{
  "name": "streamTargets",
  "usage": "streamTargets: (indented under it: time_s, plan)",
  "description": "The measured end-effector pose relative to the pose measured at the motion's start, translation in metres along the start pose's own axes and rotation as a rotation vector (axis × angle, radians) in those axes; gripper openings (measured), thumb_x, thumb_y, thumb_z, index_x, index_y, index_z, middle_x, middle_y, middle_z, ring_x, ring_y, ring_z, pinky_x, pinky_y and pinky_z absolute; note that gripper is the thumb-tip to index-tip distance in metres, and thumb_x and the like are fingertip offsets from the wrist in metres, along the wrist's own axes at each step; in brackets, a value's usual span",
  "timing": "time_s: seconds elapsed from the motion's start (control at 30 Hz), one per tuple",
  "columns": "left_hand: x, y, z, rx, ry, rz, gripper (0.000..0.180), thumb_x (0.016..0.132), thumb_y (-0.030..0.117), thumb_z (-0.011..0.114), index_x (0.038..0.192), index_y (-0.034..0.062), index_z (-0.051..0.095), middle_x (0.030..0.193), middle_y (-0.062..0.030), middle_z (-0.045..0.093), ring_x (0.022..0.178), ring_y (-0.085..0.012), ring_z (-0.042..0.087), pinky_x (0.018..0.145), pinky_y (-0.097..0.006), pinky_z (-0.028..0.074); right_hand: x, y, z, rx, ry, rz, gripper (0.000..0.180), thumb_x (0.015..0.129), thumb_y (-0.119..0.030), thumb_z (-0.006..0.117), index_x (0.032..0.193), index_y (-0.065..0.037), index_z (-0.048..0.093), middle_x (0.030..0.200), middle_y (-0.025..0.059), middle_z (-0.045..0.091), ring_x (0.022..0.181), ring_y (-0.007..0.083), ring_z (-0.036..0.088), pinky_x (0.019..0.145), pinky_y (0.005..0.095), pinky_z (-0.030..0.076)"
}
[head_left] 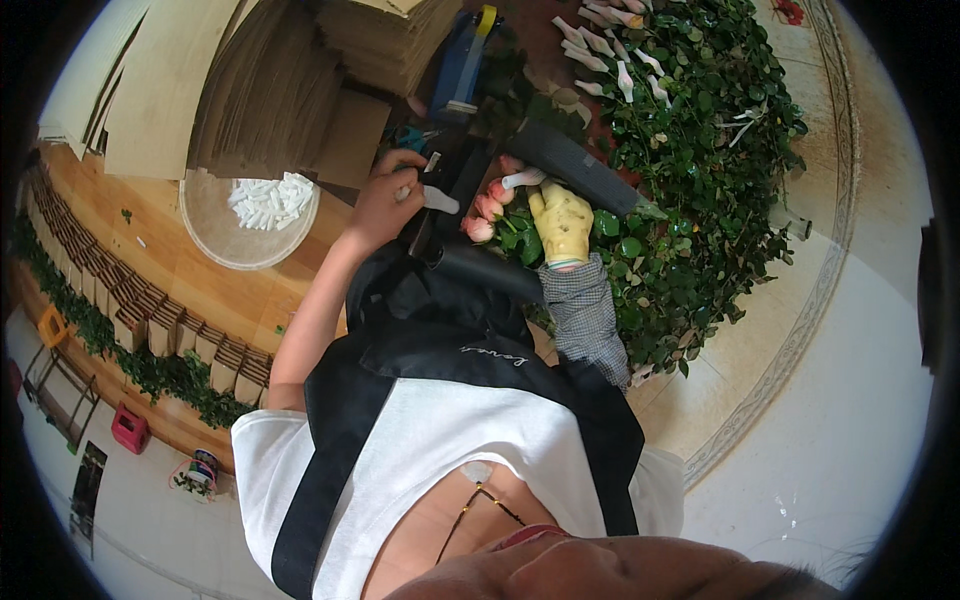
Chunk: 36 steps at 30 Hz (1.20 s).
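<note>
My bare left hand [385, 205] is closed, its fingers pinching a white, soft-looking bud sleeve [440, 200] that points toward the roses. Several pink roses [487, 208] lie in a cluster just right of that sleeve. On my right hand [562, 225] is a stained yellow glove, with a checked oversleeve covering the forearm. Its fingers are curled beside a rose whose head sits in a white sleeve [522, 178]; the stem under the glove is hidden. Green rose leaves [518, 240] spread beneath the gloved hand.
Dark padded bars [570, 165] flank the roses. A big heap of leafy stems [690, 190], some heads sleeved white, fills the right. Left are a bowl [205, 240] of white sleeves and stacked cardboard [270, 110]. A blue tape dispenser [460, 75] stands beyond; wrapped bundles [165, 330] line the floor.
</note>
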<state>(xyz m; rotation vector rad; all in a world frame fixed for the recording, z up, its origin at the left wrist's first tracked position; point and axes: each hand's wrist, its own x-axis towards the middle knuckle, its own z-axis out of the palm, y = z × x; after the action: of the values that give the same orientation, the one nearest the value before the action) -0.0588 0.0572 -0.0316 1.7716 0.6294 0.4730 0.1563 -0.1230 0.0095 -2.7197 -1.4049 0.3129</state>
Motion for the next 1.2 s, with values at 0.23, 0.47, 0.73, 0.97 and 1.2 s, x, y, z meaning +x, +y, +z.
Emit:
streamTargets:
  time_s: [0.23,0.47,0.73,0.97,1.2]
  plan:
    - [0.045,0.053,0.061,-0.277,-0.326,-0.386,0.024,0.087,0.025,0.06,0.086,0.0017,0.065,0.077,-0.0144,0.064,0.073,-0.029,0.064,0.067,-0.036,0.049,0.011,0.003,0.009,-0.128,-0.047,-0.014,0.028,0.087,-0.035,0.059,0.089,-0.009,0.071,0.081,0.0147,0.069,0.072,0.034,0.067,0.071,0.0436,0.055]
    - [-0.022,0.02,-0.048,0.101,-0.258,-0.404,0.027,0.088,0.025,0.062,0.092,-0.0014,0.063,0.076,-0.0106,0.061,0.069,-0.0182,0.059,0.066,-0.035,0.047,-0.004,0.005,-0.008,0.018,0.037,0.004,0.023,0.091,-0.029,0.06,0.093,-0.008,0.07,0.086,0.0164,0.069,0.079,0.0355,0.066,0.072,0.0451,0.052]
    - [-0.173,-0.139,-0.203,0.436,0.307,-0.809,0.076,0.082,0.039,0.075,0.136,-0.0051,0.045,0.124,-0.0284,0.058,0.114,-0.0304,0.06,0.095,-0.037,0.048,-0.031,-0.02,-0.06,0.528,-0.007,-0.102,0.029,0.088,-0.017,0.063,0.116,-0.007,0.065,0.084,0.0183,0.067,0.077,0.0357,0.065,0.07,0.0434,0.051]
    - [-0.022,0.007,-0.006,0.192,-0.204,-0.273,0.029,0.092,0.03,0.06,0.1,0.0042,0.069,0.087,-0.0172,0.068,0.077,-0.0354,0.066,0.067,-0.041,0.049,-0.033,-0.028,-0.011,0.286,-0.129,-0.147,0.024,0.087,-0.03,0.064,0.093,-0.006,0.061,0.079,0.015,0.067,0.077,0.0347,0.066,0.07,0.0433,0.052]
    - [0.01,0.054,0.034,0.288,-0.104,-0.14,0.02,0.092,0.019,0.06,0.095,0.0005,0.067,0.086,-0.0171,0.068,0.078,-0.0342,0.067,0.067,-0.038,0.05,-0.027,-0.028,-0.026,0.284,-0.156,-0.461,0.036,0.078,-0.033,0.071,0.097,-0.003,0.064,0.084,0.013,0.069,0.074,0.0323,0.067,0.066,0.0406,0.054]
